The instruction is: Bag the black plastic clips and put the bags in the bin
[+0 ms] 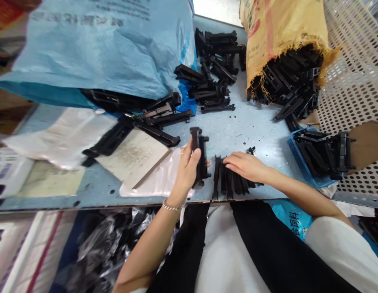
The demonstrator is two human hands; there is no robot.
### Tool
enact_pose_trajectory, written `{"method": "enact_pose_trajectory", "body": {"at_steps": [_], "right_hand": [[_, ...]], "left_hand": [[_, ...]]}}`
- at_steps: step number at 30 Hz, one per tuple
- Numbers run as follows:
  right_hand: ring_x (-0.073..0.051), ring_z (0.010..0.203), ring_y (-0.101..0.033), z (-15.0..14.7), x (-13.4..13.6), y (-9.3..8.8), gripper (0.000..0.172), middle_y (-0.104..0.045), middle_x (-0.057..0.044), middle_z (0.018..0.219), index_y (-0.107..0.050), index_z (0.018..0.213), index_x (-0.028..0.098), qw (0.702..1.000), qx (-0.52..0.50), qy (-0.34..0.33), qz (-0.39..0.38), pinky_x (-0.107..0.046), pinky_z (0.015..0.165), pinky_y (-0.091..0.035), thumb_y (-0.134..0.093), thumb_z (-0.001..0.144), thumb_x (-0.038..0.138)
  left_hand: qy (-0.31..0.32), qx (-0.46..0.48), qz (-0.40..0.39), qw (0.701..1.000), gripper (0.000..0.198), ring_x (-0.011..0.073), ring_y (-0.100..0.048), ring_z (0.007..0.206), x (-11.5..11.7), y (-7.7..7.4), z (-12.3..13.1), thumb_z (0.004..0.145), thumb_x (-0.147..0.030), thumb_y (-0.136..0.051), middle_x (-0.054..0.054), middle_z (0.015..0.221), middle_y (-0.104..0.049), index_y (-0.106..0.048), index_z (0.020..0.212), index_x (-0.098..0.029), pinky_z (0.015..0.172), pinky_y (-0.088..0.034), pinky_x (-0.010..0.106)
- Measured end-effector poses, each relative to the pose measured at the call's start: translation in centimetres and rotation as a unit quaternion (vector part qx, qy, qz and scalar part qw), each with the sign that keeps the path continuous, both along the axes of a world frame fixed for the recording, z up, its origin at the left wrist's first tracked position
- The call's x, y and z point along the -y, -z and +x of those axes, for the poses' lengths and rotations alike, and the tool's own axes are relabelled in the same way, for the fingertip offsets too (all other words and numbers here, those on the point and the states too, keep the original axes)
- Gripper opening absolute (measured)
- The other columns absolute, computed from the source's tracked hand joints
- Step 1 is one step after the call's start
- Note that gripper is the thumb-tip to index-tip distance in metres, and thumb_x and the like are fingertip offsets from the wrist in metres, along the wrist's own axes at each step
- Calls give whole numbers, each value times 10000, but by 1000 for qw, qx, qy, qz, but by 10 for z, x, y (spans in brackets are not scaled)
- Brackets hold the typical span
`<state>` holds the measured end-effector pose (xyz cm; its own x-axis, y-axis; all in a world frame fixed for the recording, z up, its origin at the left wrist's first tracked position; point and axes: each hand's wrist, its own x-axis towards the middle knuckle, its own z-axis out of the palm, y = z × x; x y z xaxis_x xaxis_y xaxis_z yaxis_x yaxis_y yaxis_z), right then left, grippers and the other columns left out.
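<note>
My left hand (188,169) is closed around a long black plastic part (199,156), held upright just above the bench near its front edge. One side of that part has small projecting lugs. Beside it, my right hand (248,166) reaches over a row of slimmer black plastic strips (228,183) lying side by side at the bench edge. Its fingers are bent together, with the fingertips on the upper end of a strip toward the row's left. The thumb is mostly hidden.
A blue sack (100,53) and a yellow woven sack (283,28) spill black parts onto the bench (237,122). More parts fill a blue basket (294,144) at right. A pale square board (136,156) and plastic sheeting (158,179) lie left of my hands.
</note>
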<state>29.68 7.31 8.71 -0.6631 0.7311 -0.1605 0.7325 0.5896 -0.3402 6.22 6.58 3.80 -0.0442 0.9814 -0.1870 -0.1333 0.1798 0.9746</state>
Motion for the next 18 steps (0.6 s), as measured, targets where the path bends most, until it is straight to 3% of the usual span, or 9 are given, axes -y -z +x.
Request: {"method": "enact_pose_trajectory", "body": {"at_steps": [4,7,10,12,15,18], "right_hand": [[-427,1254,-537,40,39,27,648,-486,-264,1473,-409,1520,154,969,110,215,48,-547,918,-523,-505,986,508],[-423,1300,-525,57,58,57,690,-376,-230,1597,-278,1597,164,957,120,263,32,-566,967,-522,-470,976,397],[-398,1341,-505,68,52,76,668,-367,-189,1621,-276,1603,154,949,97,295,47,-563,1044,-490,-412,959,268],[-401,1400,-450,75,40,77,652,-359,-188,1627,-297,1595,135,946,80,311,48,-591,1095,-447,-394,961,250],[-394,1476,-364,76,33,62,601,-391,-192,1605,-381,1555,140,944,10,327,47,-629,1169,-357,-428,978,304],[-342,1397,-494,49,49,41,569,-512,-191,1506,-423,1526,190,939,-158,307,0,-580,1125,-441,-475,1000,398]], "left_hand": [[57,-71,-65,994,645,169,-690,656,21,38,-12,906,-547,-647,87,1065,-681,-533,1443,-208,533,-579,277],[61,-54,-82,993,651,182,-701,725,40,53,12,912,-562,-626,122,1183,-675,-525,1447,-204,592,-616,314],[50,-6,-87,995,685,207,-725,816,46,57,41,923,-580,-603,115,1151,-709,-465,1485,-214,648,-624,324],[48,52,-116,991,708,229,-740,819,42,56,52,915,-596,-607,88,1024,-746,-439,1486,-213,645,-619,336],[38,147,-167,974,656,259,-753,805,34,50,53,872,-619,-646,73,880,-758,-537,1344,-176,663,-625,368],[14,210,-163,964,569,267,-759,849,36,37,47,841,-606,-693,93,887,-765,-593,1187,-166,724,-633,385]]}}
